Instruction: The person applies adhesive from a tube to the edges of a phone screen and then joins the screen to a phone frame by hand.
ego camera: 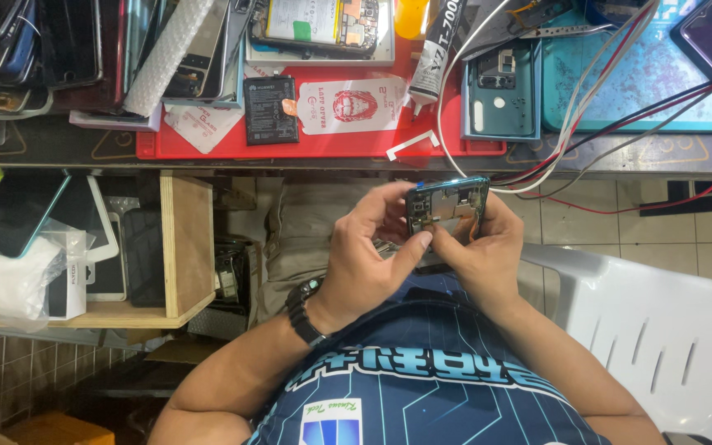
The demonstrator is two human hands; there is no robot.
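A tiled floor lies below a crowded bench, and one white plastic chair stands at the person's side. Nearest, over the lap, the two hands grip one opened phone in the air, just before the bench's near edge: the left hand pinches its side, the right hand wraps the other side. Farther, on one red mat, lie one black battery and one glue tube.

A dark blue jersey with light blue line patterns, bare forearms, and a black wristwatch on the left wrist
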